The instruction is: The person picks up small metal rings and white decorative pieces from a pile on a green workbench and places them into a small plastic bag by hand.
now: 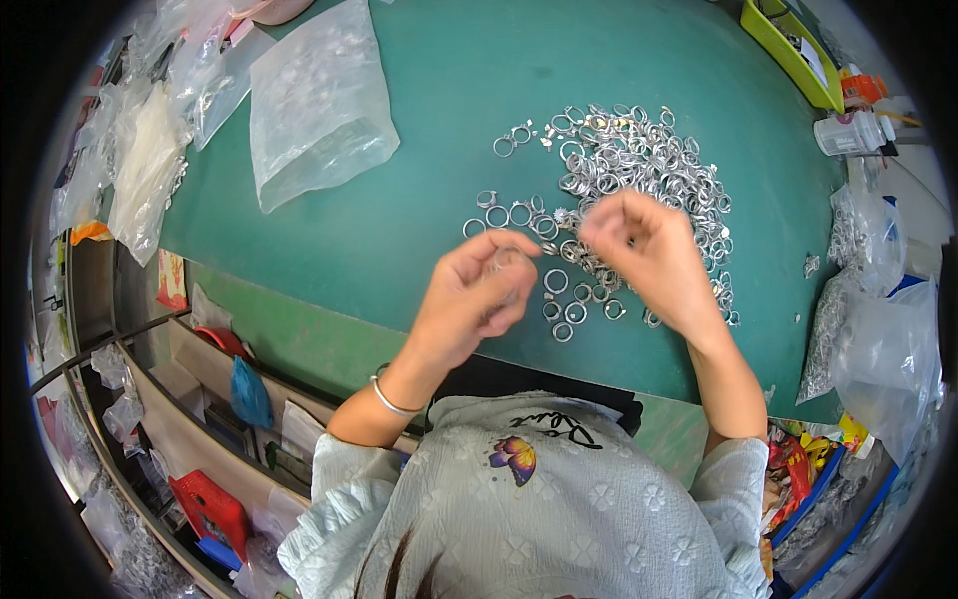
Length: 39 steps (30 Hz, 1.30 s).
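Observation:
A heap of silver-coloured metal rings (644,150) lies on the green table, some with small ornaments on them. My left hand (471,298) is at the heap's left side, with thumb and fingers closed on a ring (509,260) that is partly hidden and blurred. Over the heap's near part is my right hand (647,255), its fingers curled and the fingertips pinched together. Motion blur hides whatever may be between them. Several loose rings (555,283) lie between and just below the two hands, and a few more sit off to the left.
A clear plastic bag (319,115) lies flat at the table's far left. More plastic bags (145,165) crowd the left edge. A green tray (793,52) and a white bottle (853,134) stand at the far right, above filled bags (838,319). Open drawers (215,429) flank my left side.

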Available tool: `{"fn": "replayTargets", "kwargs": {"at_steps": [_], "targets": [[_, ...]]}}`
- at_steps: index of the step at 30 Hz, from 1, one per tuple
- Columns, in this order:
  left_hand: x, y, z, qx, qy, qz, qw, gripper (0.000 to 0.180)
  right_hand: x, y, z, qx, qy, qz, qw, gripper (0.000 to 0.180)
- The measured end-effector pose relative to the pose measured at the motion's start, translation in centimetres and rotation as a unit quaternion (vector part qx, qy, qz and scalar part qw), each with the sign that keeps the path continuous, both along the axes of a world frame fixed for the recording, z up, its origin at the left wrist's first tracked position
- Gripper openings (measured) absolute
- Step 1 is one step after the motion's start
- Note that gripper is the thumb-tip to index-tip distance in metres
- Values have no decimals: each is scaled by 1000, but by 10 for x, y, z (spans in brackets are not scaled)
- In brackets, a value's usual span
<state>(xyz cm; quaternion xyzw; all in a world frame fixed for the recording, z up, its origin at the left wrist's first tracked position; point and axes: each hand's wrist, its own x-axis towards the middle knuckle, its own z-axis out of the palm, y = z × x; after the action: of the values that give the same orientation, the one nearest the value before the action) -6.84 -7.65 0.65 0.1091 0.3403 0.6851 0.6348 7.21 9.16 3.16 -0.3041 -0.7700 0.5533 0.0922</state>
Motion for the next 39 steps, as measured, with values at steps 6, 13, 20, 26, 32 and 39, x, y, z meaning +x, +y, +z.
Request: {"fn": "replayTargets", "kwargs": {"at_steps": [6,13,20,26,32,39], "targets": [[-12,1,0,16,-22,74,997,26,-43,-3,-27,404,60,114,906,16],[-6,-4,0,-98,-150,52,983,31,-43,-2,-23,376,67,91,920,9],[-6,-4,8,-103,-155,57,981,31,-52,-10,-31,424,39,119,897,10],[-6,-6,9,-157,-95,27,983,38,-44,-9,-3,338,79,129,929,8],[0,-1,-5,-109,-168,30,979,33,-63,16,6,188,75,78,976,13],[2,5,-6,-57,-199,49,977,33,-100,43,-41,433,-9,90,897,11]]}}
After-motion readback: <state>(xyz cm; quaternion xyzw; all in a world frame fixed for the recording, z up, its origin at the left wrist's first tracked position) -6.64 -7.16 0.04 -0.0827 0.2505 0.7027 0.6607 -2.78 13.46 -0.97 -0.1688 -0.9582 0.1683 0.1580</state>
